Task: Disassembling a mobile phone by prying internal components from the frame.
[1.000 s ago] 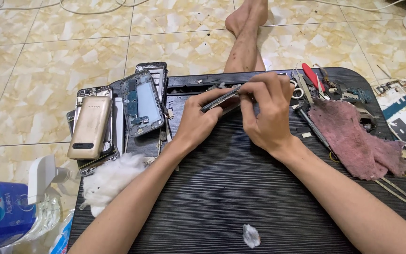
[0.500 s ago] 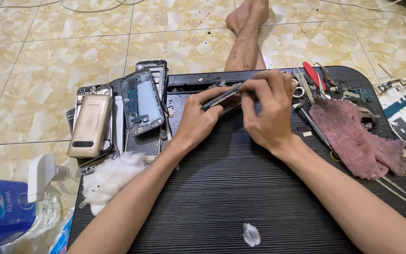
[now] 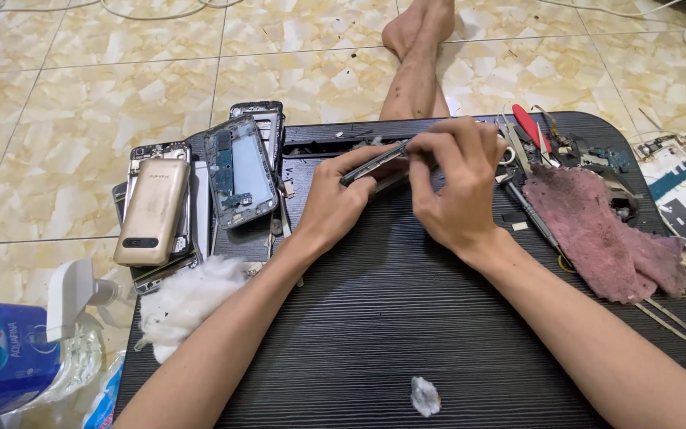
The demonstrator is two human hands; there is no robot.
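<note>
While the left hand keeps a closed grip on a dark phone frame above the black bench, the right hand pinches its upper edge; gold phone and pink cloth lie well apart.

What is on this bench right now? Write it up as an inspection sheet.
Surface: black ribbed table on a tiled floor.
Job's things: dark phone frame, held edge-on by the left hand; the right hand pinches at its top edge.
Clutter: gold phone, opened phone, cotton wad, pink rag, red-handled tool.
Hands: both bare, both on the frame.
Cables: white cord across the floor.
Surroundings: water bottle, a bare foot.
</note>
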